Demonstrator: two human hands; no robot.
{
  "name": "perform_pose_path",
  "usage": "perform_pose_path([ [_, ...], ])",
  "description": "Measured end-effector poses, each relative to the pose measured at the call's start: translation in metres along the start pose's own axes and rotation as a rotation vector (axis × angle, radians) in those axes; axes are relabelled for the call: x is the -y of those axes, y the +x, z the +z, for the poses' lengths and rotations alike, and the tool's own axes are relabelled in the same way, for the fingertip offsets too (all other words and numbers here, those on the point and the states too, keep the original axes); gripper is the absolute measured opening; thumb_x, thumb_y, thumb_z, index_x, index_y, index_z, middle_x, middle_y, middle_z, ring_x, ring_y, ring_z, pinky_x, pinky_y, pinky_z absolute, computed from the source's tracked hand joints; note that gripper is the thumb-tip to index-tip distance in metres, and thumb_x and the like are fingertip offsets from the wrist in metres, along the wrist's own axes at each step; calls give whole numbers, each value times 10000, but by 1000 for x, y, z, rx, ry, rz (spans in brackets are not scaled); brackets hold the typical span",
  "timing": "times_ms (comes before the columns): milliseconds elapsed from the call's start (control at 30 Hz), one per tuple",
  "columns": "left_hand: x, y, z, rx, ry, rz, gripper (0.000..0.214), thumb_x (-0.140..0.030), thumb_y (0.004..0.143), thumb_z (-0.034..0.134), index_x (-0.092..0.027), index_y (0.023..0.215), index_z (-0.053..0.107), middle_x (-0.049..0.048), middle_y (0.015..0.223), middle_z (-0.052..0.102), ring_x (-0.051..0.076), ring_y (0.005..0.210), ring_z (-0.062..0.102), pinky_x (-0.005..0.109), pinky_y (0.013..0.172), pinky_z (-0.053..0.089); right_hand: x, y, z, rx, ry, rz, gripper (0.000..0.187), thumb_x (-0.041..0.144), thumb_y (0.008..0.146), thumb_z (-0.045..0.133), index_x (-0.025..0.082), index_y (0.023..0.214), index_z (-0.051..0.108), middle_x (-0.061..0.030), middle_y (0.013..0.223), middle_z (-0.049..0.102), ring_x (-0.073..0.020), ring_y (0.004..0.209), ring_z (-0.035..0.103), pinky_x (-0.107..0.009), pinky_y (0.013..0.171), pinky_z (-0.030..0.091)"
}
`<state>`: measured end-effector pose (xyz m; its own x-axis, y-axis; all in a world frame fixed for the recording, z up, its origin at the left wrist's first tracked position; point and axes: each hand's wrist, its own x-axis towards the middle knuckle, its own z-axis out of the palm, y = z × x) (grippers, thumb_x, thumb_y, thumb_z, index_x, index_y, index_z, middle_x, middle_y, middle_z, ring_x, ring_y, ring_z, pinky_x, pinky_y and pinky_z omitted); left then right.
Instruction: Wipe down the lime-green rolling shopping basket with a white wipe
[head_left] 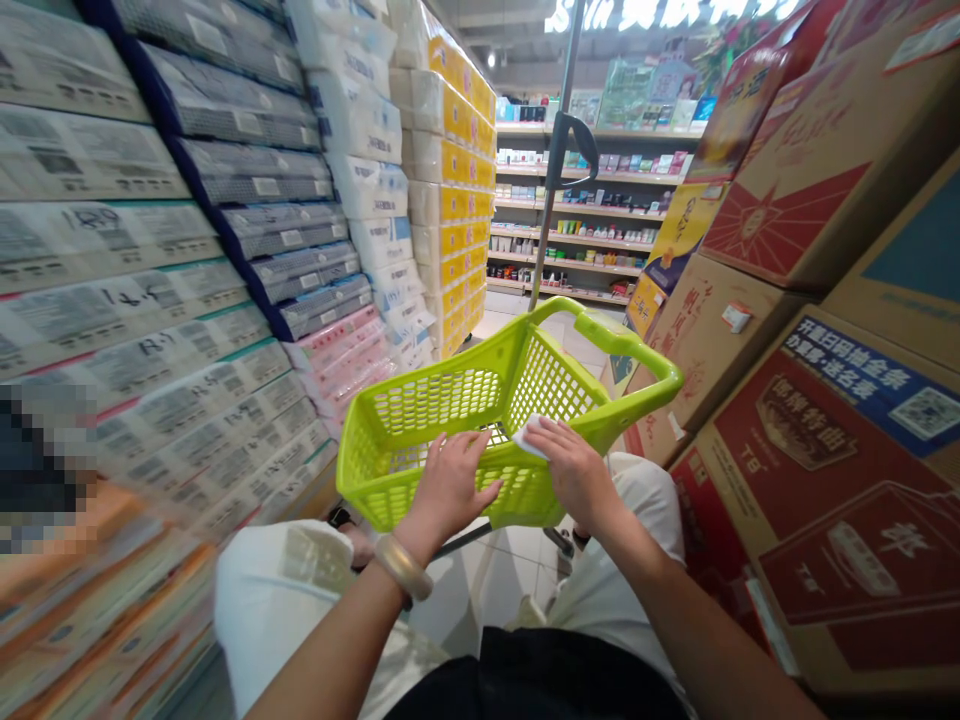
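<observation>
A lime-green plastic shopping basket point(420, 495) with mesh walls and a raised handle stands before my knees, on wheels. My right hand point(574, 470) presses a folded white cloth or tissue point(531, 436) against the near rim, its fingers closed over it. Which of the two the white piece is, I cannot make out. Over the near rim lies my left hand point(454, 485), its fingers stretched and apart with nothing in them. A gold-coloured bangle point(403, 567) is round the left wrist. Through the mesh the tiled floor shows, and nothing is visible inside the basket.
Stacked paper packs point(135, 240) rise close on the left, with yellow-and-white tissue packs point(450, 190) farther back. Large cardboard cartons point(847, 480) crowd the right side. A metal pole point(559, 150) with a dark handle stands behind the basket; shelves of small goods point(600, 190) line the back.
</observation>
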<state>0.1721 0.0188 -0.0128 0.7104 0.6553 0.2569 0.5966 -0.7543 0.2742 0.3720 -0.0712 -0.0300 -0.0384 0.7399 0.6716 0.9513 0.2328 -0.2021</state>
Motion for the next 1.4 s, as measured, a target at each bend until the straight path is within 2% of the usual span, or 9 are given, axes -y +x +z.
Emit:
perform_pose_path([
  [133,-11,9,19,-7,-69,65,706,-341,806,633,-183,1449,388,154,1434,511,302,1349,445,533,1160,270,-26,-2,-23,-195,-94,165,479,17,856,399,209,1185,689,-71,1224,709,-256,1255,594,-484,1132,414],
  [200,-12,10,25,-19,-54,93,722,-334,812,619,-197,1470,354,150,1440,512,301,1359,439,544,1166,254,-31,-2,-27,-262,-127,212,479,17,847,402,200,1187,685,-78,1221,710,-262,1265,585,-497,1141,396],
  [367,-10,7,31,-75,-36,132,668,-278,801,613,-227,1435,408,113,1373,583,289,1302,500,530,1158,268,-12,-1,-6,-112,-56,76,472,9,856,400,224,1152,698,-48,1213,717,-232,1245,601,-457,1105,444],
  [433,-7,6,31,-82,-46,139,663,-255,790,615,-231,1424,424,102,1355,595,285,1285,512,514,1154,277,-11,-1,-5,-87,-29,52,471,12,859,400,229,1153,697,-45,1214,717,-228,1244,603,-456,1099,450],
  [633,-1,5,31,-89,-76,159,670,-260,782,626,-224,1423,436,106,1348,595,289,1259,517,498,1121,308,-32,-1,-27,-312,-125,182,457,16,857,388,194,1146,693,-82,1179,727,-260,1237,607,-499,1117,418],
  [833,3,4,32,-118,-97,174,660,-231,768,621,-235,1407,458,97,1325,608,279,1230,530,479,1094,332,-18,1,-15,-119,-67,29,446,23,877,385,213,1137,693,-49,1197,723,-237,1233,609,-461,1090,458],
  [1067,8,4,29,-122,-94,169,622,-251,771,630,-223,1377,490,103,1305,623,286,1231,537,475,1071,348,-37,-2,-35,-317,-95,176,461,28,844,399,214,1150,689,-75,1171,728,-255,1245,600,-511,1123,411],
  [1267,10,4,28,-120,-94,170,590,-262,788,615,-227,1366,498,101,1283,640,281,1221,549,475,1061,354,-27,-1,-29,-169,-60,31,474,7,850,369,213,1124,698,-50,1171,732,-222,1230,612,-460,1120,429],
  [1400,13,3,26,-122,-98,173,597,-249,777,617,-235,1362,501,94,1279,641,275,1213,553,464,1053,362,-43,-1,-44,-284,-117,115,462,14,851,379,209,1130,692,-74,1176,728,-238,1228,615,-481,1115,426],
])
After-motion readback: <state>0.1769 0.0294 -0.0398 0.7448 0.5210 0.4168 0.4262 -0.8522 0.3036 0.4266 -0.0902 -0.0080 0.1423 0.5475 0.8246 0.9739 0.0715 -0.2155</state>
